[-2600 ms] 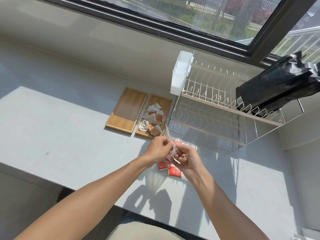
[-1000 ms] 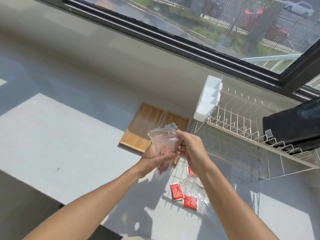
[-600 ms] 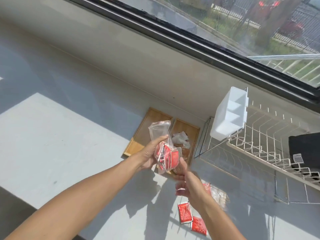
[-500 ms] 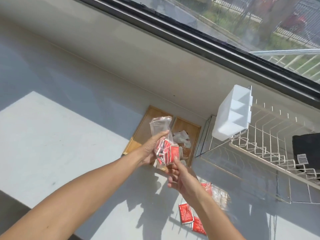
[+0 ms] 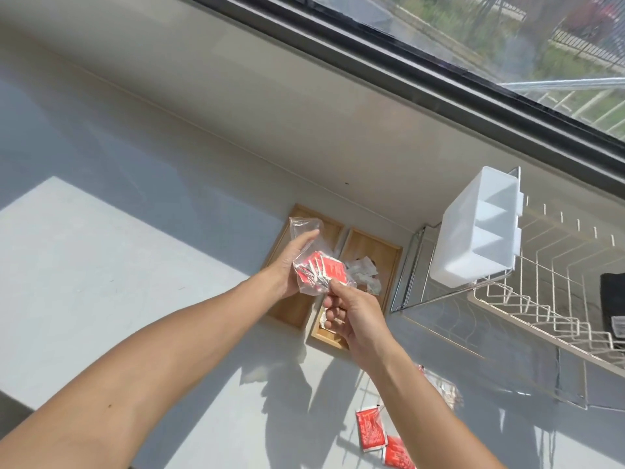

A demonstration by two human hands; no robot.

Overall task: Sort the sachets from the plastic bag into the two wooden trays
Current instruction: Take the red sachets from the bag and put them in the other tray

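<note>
My left hand (image 5: 291, 265) grips a clear plastic bag (image 5: 306, 231) holding several red sachets (image 5: 324, 272), raised above the two wooden trays. My right hand (image 5: 351, 313) pinches the bag's lower corner from below. The left tray (image 5: 291, 309) shows only bare wood where it is not hidden by my hand. The right tray (image 5: 378, 245) holds several clear and brown sachets (image 5: 363, 270), partly hidden by my hands. Two red sachets (image 5: 372, 429) lie loose on the counter near the front, beside a second clear bag (image 5: 443, 390).
A white wire dish rack (image 5: 527, 299) with a white plastic cutlery holder (image 5: 480, 228) stands to the right of the trays. A black bag (image 5: 612, 299) rests on the rack at the far right. A wall and window run behind the grey counter (image 5: 101, 265).
The bag has been lifted off the counter and carried over the trays in my left hand. My right hand let go of its top and now pinches its lower corner.
</note>
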